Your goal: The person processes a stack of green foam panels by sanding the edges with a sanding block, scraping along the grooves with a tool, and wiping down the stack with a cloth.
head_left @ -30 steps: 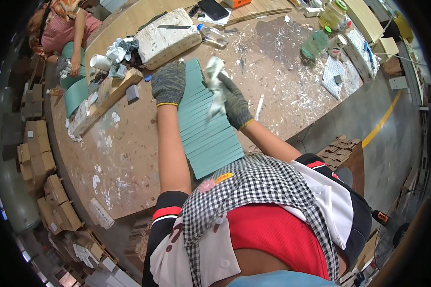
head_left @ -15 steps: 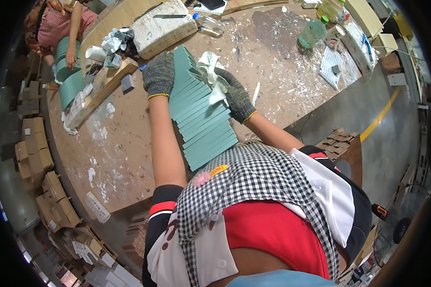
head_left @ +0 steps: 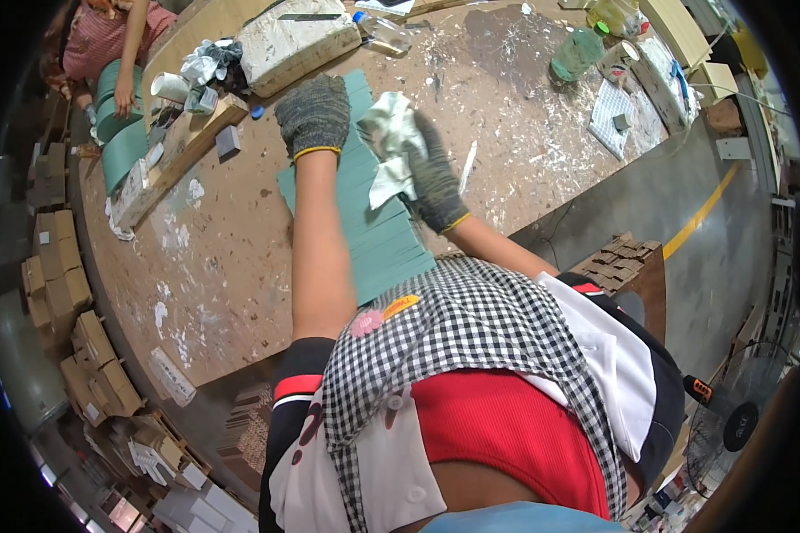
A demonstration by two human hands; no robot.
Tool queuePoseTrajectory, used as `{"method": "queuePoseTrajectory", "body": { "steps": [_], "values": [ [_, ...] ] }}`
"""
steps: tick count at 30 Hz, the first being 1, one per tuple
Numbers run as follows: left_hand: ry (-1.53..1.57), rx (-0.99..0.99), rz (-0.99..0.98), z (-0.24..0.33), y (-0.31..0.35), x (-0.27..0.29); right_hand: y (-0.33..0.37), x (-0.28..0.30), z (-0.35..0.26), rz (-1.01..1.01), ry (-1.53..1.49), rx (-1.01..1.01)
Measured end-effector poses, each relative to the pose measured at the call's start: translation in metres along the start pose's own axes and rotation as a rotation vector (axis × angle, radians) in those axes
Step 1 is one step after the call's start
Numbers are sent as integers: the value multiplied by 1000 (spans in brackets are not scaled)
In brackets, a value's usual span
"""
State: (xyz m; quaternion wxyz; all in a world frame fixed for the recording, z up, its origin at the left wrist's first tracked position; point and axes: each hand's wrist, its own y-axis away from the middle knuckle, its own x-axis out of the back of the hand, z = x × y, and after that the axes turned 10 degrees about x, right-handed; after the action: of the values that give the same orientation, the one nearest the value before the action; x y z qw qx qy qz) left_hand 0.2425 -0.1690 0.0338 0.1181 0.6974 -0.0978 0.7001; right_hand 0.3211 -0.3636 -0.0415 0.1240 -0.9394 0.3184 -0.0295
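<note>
A row of overlapping flat green strips (head_left: 378, 242) lies on the worktable, its near end against my checked apron. My left hand (head_left: 314, 115), in a dark grey knit glove with a yellow cuff, is closed over the far left part of the strips. Its fingertips are hard to make out. In the same kind of glove, my right hand (head_left: 437, 178) grips a crumpled white cloth (head_left: 394, 147) at the strips' right edge. The cloth drapes onto their upper faces. My left forearm crosses above the strips and hides part of them.
The brown worktable (head_left: 227, 302) is spotted with white. Beyond my left hand stand a stained white block (head_left: 298, 49) and a clear bottle (head_left: 384, 34). A wooden beam (head_left: 182, 164) lies left. Far right is a green bottle (head_left: 580, 55). At far left, another person's hand (head_left: 126, 93) touches rounded green pieces.
My left hand has shifted right across the strips. They now lie more evenly, less fanned out, and one end sticks out left of my forearm. The cloth is spread wider over them.
</note>
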Motion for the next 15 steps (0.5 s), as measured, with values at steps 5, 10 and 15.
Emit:
{"method": "queuePoseTrajectory", "body": {
  "steps": [5,10,15],
  "values": [
    [-18,-59,33,-3,3,-8,-2,48,-86,-223,-200,-406],
    [9,-79,109,-2,5,-7,44,33,-55,-417,189,266],
    [-64,-87,-7,0,6,0,53,63,-2,-390,161,-21]
  ]
}}
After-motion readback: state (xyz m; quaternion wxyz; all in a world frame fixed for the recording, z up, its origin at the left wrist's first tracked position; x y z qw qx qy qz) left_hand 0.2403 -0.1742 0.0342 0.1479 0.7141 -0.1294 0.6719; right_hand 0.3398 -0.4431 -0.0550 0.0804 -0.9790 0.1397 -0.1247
